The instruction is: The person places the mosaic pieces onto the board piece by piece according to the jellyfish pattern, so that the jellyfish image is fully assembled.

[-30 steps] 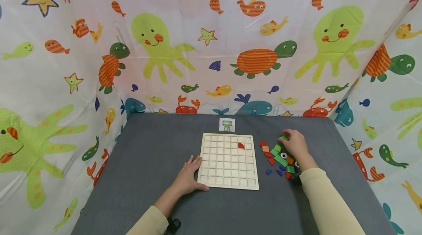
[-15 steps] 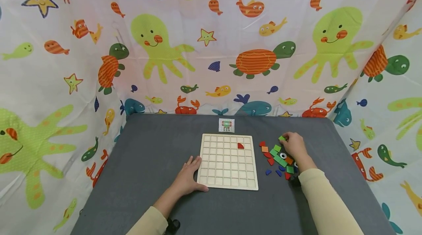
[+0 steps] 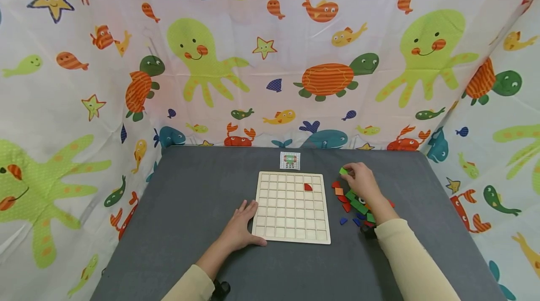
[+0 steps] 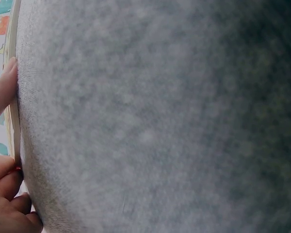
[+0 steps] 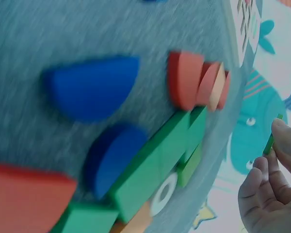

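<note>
Small light-green tile [image 3: 343, 171]: held to the right of the grid board's far right corner, beyond the loose pieces and not on the board. Right hand [image 3: 360, 181] pinches it between thumb and fingertip; right wrist view shows it nearly edge-on, so exact outline cannot be told.

Change: over the last half second the tile has shifted from the far side of the pile leftward, toward the board. Judged meaning: picking out is done, placing is not.

Wooden grid board [image 3: 291, 207]: lies flat, one red quarter-circle tile [image 3: 308, 187] in the second row from the far edge, right of centre. Left hand [image 3: 241, 227] has fingers spread along the left edge, thumb at the near edge; probably steadying.

Loose pieces right of the board, partly under the right forearm: blue half-round piece [image 5: 92, 90], white ring [image 5: 155, 206], long green piece [image 5: 145, 167], orange square [image 3: 339, 191], several reds. Small printed card [image 3: 290, 161] sits just beyond the board; fine detail too small to read.

Surface: dark grey cloth [image 3: 202, 184]. Room: white curtain [image 3: 236, 29] printed with octopuses, turtles, crabs and fish, behind and at both sides
</note>
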### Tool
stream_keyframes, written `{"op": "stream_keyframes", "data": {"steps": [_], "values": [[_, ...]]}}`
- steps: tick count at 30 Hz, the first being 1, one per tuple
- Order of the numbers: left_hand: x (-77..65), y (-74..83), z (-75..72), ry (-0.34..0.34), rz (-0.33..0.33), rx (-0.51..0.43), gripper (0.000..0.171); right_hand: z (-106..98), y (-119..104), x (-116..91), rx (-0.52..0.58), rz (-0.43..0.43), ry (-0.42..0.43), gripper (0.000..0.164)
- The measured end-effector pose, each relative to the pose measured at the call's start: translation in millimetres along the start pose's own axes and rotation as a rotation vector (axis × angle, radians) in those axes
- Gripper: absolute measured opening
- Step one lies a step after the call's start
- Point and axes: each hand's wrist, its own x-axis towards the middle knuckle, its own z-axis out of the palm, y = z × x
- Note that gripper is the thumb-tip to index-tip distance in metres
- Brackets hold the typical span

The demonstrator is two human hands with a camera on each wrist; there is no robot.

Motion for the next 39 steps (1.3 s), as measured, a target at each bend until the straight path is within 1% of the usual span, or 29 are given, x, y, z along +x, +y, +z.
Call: {"op": "stream_keyframes", "data": {"steps": [8, 17, 20, 24, 30, 36, 39], "values": [[0.3, -0.1, 0.6, 0.005, 0.0, 0.007, 0.123, 7, -26, -4, 0.01, -0.032, -0.016, 0.032], [0.0, -0.3, 1.4, 0.004, 0.005, 0.009, 0.122, 23, -46, -4, 0.028, -0.097, -0.03, 0.029], [0.1, -0.8, 2.3, 0.007, 0.016, 0.011, 0.122, 26, -51, -3, 0.029, -0.114, -0.045, 0.029], [0.6, -0.3, 2.1, 0.006, 0.014, 0.007, 0.122, 31, -60, -1, 0.036, -0.134, -0.071, 0.029], [0.9, 1.3, 0.6, 0.001, 0.001, 0.008, 0.122, 41, -70, 1, 0.022, -0.168, -0.098, 0.029], [1.1, 1.0, 1.1, -0.001, 0.002, 0.008, 0.122, 51, -76, 2, 0.033, -0.165, -0.138, 0.028], [1.2, 0.3, 1.1, 0.001, 0.002, 0.008, 0.122, 58, -78, 5, 0.034, -0.185, -0.154, 0.027]]}}
